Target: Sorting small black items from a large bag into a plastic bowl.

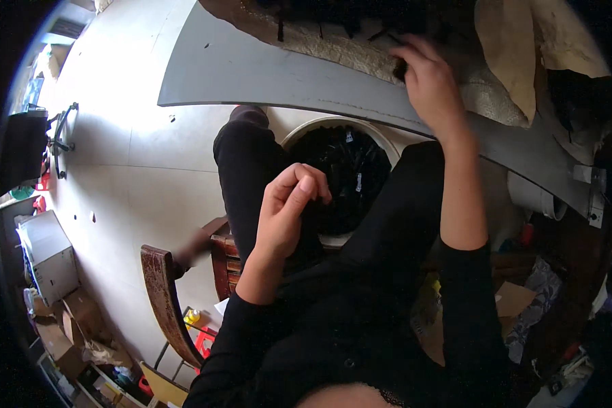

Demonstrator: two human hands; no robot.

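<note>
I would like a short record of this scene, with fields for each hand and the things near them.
left hand: raised above the lap, fingers curled, pinching something small and dark
right hand: reaching onto the grey table, touching a small black piece
white bucket: between the knees, full of black pieces
wooden chair: under the person

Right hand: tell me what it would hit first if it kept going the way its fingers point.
The right hand points up and left across the grey table. Its fingertips already touch small dark pieces; beyond lies the rough tan mat with more dark strips. Depth is uncertain.
</note>
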